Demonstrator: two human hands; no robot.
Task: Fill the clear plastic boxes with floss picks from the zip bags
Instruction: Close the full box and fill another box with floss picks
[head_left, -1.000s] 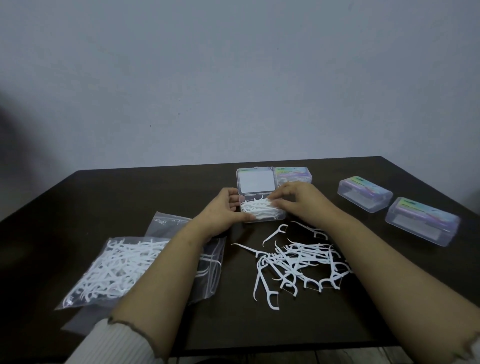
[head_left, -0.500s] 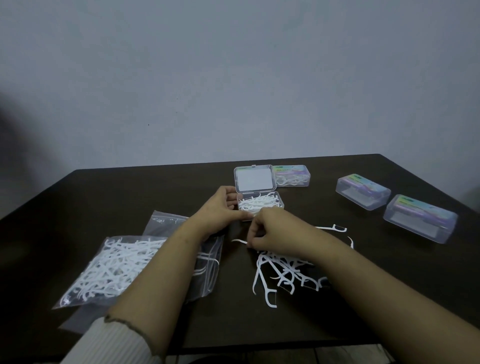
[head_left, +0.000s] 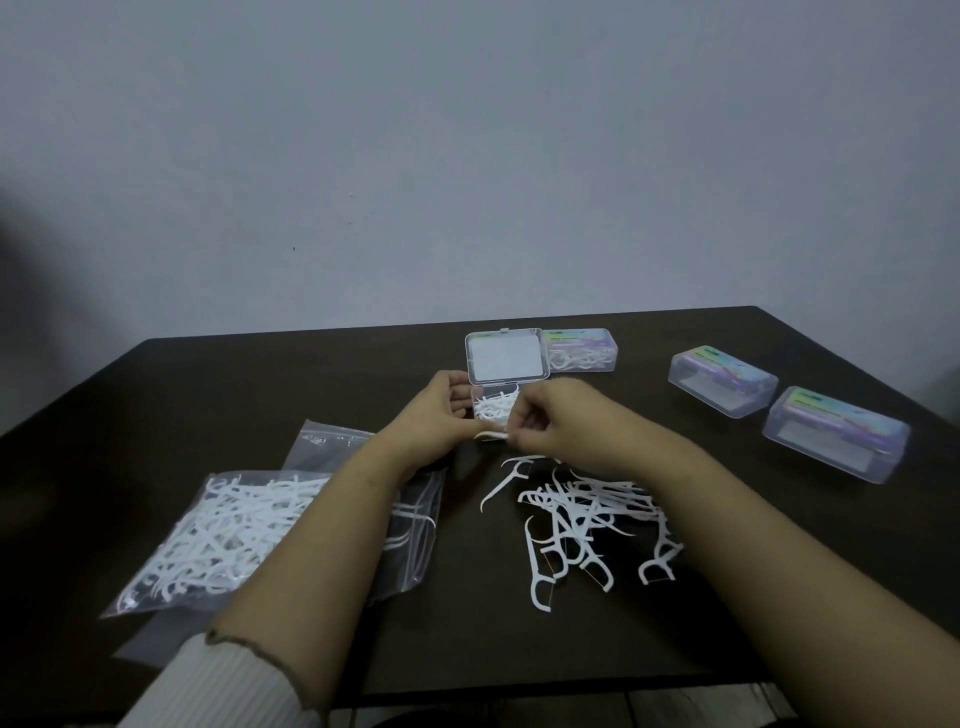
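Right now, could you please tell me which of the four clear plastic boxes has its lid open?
The open box between the hands, lid raised; the other three are closed.

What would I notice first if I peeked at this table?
The two hands meeting mid-table: the right hand pinches a white floss pick beside the open clear box, which the left hand steadies. Then the loose floss picks heaped just in front.
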